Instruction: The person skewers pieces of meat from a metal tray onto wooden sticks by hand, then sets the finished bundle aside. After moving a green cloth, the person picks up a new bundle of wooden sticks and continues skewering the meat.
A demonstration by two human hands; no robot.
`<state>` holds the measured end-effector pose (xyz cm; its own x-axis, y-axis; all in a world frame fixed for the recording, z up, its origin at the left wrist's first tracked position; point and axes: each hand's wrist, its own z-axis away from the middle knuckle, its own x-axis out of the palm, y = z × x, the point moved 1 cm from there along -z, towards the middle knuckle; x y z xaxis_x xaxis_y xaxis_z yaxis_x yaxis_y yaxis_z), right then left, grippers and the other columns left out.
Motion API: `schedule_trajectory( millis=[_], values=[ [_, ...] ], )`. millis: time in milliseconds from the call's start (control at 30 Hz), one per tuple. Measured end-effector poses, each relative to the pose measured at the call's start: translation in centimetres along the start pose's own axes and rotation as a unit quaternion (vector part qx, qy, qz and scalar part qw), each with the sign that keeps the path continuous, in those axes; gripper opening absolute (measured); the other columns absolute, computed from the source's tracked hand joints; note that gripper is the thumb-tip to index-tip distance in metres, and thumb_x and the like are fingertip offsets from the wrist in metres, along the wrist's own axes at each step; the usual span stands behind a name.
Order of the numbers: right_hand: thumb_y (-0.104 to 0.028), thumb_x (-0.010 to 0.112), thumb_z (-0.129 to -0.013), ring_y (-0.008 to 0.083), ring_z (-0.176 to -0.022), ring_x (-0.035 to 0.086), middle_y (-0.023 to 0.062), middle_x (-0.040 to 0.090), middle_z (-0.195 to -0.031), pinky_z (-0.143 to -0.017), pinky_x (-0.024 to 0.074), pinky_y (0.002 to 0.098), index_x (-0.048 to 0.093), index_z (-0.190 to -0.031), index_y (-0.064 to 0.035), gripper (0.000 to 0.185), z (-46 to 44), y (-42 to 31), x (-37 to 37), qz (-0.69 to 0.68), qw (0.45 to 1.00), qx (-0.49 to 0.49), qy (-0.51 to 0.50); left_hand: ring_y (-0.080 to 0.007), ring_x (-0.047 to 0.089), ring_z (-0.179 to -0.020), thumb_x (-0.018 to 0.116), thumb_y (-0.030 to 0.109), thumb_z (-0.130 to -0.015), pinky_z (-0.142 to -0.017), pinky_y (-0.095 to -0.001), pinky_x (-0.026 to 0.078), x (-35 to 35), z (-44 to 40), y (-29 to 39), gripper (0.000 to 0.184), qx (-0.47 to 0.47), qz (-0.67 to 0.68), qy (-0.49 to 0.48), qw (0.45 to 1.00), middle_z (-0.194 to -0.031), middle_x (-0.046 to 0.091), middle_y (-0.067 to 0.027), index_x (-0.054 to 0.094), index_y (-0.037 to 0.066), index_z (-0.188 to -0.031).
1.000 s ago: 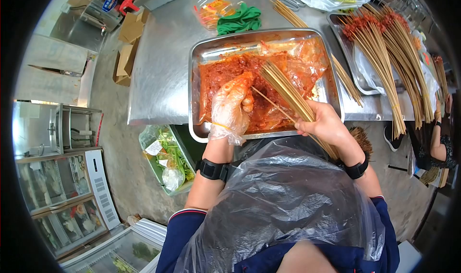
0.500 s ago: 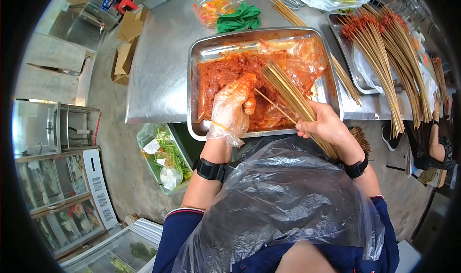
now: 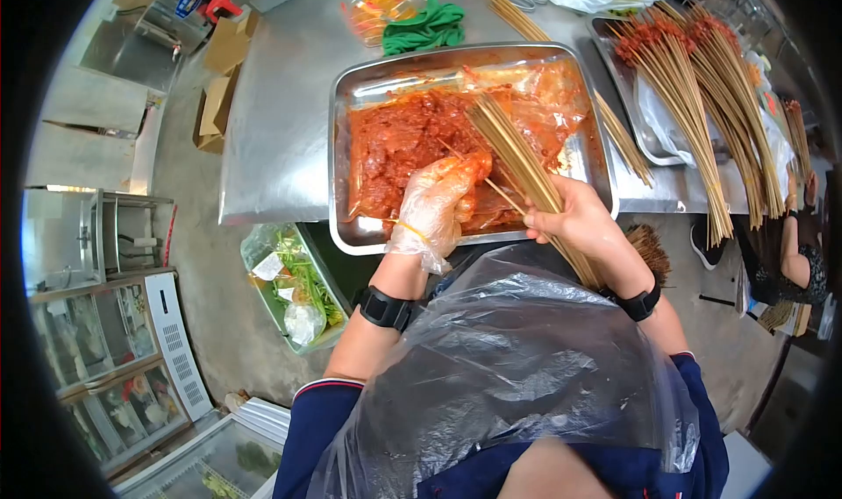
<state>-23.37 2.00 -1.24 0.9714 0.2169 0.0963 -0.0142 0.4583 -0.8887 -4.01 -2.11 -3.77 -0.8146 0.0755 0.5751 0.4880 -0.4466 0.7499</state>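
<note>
This looks like a commercial food-preparation kitchen. A long stainless-steel table (image 3: 272, 131) fills the upper middle, carrying a metal tray (image 3: 334, 148) of red-sauced food (image 3: 403, 139); bundles of loaded skewers (image 3: 680, 91) lie at upper right. A glass-fronted fridge (image 3: 175, 341) stands at lower left, a crate (image 3: 324, 271) of greens (image 3: 307, 284) sits left of centre, and the floor (image 3: 224, 324) is grey concrete.

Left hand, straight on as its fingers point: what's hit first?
Probably the bundle of thin tan wooden skewers in the bare right hand, just beyond the plastic-gloved left hand; depth is unclear, so the left might pass beneath.
</note>
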Motion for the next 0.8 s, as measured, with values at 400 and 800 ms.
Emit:
schedule_trajectory(
  millis=[400, 800],
  values=[
    [-0.008, 0.065, -0.08, 0.0065, -0.085, 0.053, 0.0008, 0.059, -0.091, -0.077, 0.0433, 0.0226, 0.058, -0.101, 0.0002, 0.023, 1.2, -0.7, 0.0, 0.16, 0.975, -0.147, 0.039, -0.0068, 0.047, -0.054, 0.061, 0.009, -0.084, -0.045, -0.0185, 0.037, 0.2, -1.1, 0.2, 0.014, 0.041, 0.04, 0.052, 0.997, -0.076, 0.056, -0.0004, 0.058, 0.004, -0.098],
    [-0.002, 0.05, -0.083, 0.0163, -0.088, 0.063, 0.0083, 0.06, -0.1, -0.074, 0.0516, 0.0268, 0.054, -0.108, 0.0019, 0.026, 1.2, -0.5, -0.7, -0.03, 0.997, -0.068, -0.005, -0.0126, 0.055, -0.064, 0.058, 0.007, -0.084, -0.055, -0.0251, 0.045, -2.0, -2.4, 0.8, 0.011, 0.125, -0.322, 0.049, 0.937, -0.078, 0.062, -0.0051, 0.063, 0.002, -0.093]
  ],
)
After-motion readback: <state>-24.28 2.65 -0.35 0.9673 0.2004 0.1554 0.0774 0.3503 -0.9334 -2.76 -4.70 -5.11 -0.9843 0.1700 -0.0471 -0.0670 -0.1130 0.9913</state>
